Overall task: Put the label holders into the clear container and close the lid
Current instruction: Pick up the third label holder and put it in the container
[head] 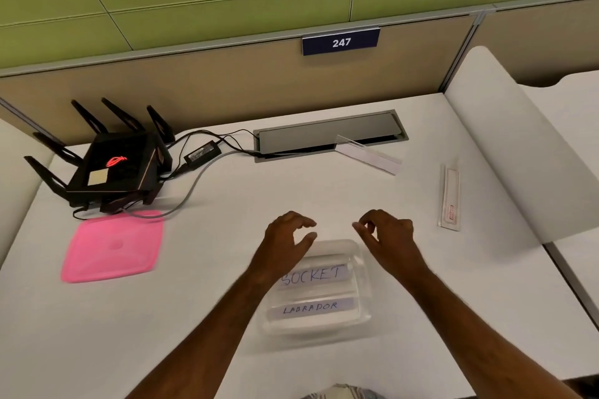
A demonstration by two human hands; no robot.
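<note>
A clear container (363, 269) stands open on the white desk in front of me. Inside it lie two label holders, one reading SOCKET (319, 275) and one reading LABRADOR (311, 308). My left hand (287, 236) hovers over the container's far left corner, fingers curled and apart, holding nothing. My right hand (387, 233) hovers just past its far right corner, also empty with loosely bent fingers. A clear label holder (368, 155) stands tilted further back on the desk. Another one with a red strip (450, 194) lies flat at the right. The pink lid (111, 244) lies flat at the left.
A black router with antennas (113, 165), its power brick (202, 154) and cables sit at the back left, close to the lid. A grey cable hatch (327, 134) is set into the desk at the back. A white divider panel (505, 146) borders the right side.
</note>
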